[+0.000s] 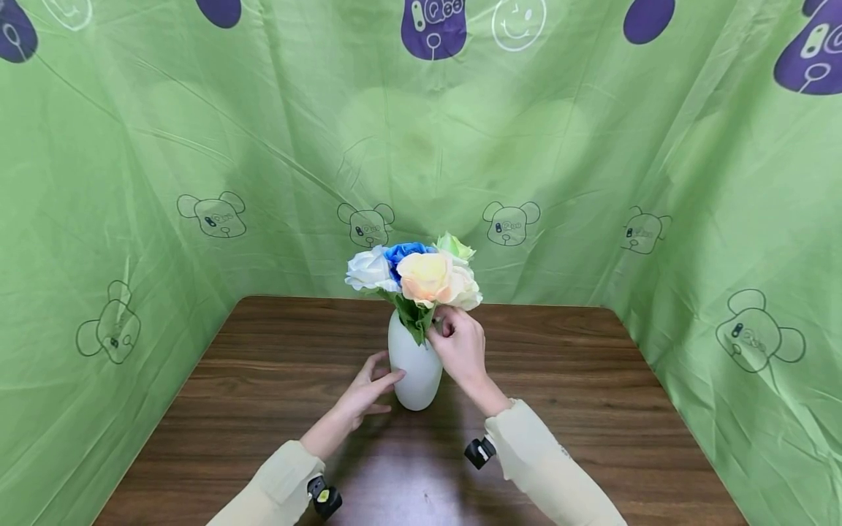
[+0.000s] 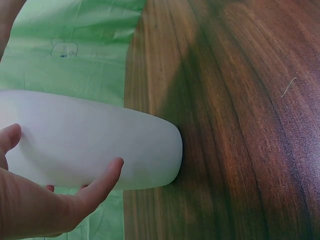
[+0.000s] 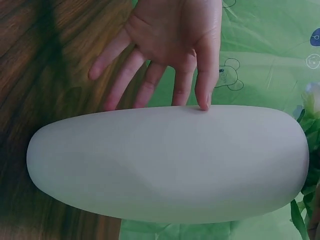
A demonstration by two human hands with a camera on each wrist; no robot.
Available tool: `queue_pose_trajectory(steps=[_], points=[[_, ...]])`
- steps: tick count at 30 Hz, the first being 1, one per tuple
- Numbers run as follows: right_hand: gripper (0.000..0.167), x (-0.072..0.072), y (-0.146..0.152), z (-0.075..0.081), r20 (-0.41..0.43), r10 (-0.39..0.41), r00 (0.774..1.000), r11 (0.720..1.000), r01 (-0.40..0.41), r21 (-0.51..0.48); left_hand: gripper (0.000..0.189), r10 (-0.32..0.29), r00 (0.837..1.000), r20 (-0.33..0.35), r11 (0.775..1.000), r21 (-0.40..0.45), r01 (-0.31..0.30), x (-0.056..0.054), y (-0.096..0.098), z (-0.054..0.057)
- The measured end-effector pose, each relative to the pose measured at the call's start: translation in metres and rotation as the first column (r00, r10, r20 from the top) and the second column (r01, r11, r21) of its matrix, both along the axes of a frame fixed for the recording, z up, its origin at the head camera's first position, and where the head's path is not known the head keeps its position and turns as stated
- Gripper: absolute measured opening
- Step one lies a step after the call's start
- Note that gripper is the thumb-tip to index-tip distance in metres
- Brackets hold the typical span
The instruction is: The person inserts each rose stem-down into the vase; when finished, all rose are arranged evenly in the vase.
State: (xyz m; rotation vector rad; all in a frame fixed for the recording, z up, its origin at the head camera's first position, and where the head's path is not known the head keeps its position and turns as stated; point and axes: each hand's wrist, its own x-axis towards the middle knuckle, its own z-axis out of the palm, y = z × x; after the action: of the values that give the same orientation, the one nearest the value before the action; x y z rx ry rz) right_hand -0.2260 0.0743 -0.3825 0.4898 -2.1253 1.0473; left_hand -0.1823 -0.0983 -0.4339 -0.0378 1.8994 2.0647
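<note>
A white vase (image 1: 414, 365) stands upright on the table, holding several roses. The blooms are a pale bluish-white rose (image 1: 370, 270), a blue rose (image 1: 406, 253), a peach rose (image 1: 426, 277), a cream rose (image 1: 465, 288) and a light green rose (image 1: 455, 247). Green leaves (image 1: 414, 318) hang over the vase's mouth. My left hand (image 1: 362, 391) touches the vase's left side with spread, mostly straight fingers, as the right wrist view also shows. At the mouth's right side, my right hand (image 1: 459, 347) pinches a rose by its stem under the blooms; its fingertips are partly hidden.
The brown wood-grain table (image 1: 559, 380) reaches back to green cloth walls (image 1: 289, 168) printed with bear heads. Small black wrist devices sit by both cream sleeves (image 1: 546, 464). In the left wrist view, a thin pale thread (image 2: 288, 87) lies on the tabletop.
</note>
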Motion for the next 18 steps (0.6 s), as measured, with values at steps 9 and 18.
queue_pose_trajectory(steps=[9,18], points=[[0.009,0.000,0.004,-0.002,0.125,0.014,0.992,0.999,-0.021,0.047,0.067,0.009,1.000,-0.002,1.000,-0.002,-0.009,-0.006,0.000,-0.011],[0.009,-0.002,0.009,0.008,0.281,0.103,0.954,0.994,-0.109,0.006,0.072,0.022,1.000,-0.001,1.000,-0.013,-0.022,-0.014,-0.002,-0.031]])
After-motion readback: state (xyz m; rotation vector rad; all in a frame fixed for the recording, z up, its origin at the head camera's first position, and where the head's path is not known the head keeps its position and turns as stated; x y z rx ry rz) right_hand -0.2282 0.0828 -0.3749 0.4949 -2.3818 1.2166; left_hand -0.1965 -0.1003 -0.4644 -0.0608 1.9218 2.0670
